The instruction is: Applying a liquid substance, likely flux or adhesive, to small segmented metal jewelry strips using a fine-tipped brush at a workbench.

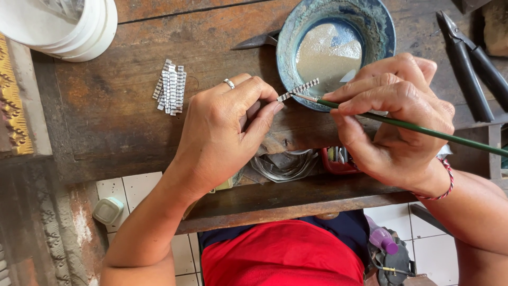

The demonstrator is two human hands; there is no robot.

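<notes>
My left hand (227, 124), with a ring on one finger, pinches a small patterned silver strip (299, 89) between thumb and forefinger. My right hand (394, 116) grips a thin green-handled brush (423, 128) like a pen. The brush tip touches the strip. Both hands hover over the worn wooden bench (106, 116), just in front of a blue enamel bowl (370, 21) with a pale, glittery liquid in it.
A pile of several similar silver strips (170, 87) lies on the bench to the left. White stacked containers (69, 26) sit at the top left. Black pliers (471, 63) lie at the right. An open drawer below holds metal wire coils (286, 164).
</notes>
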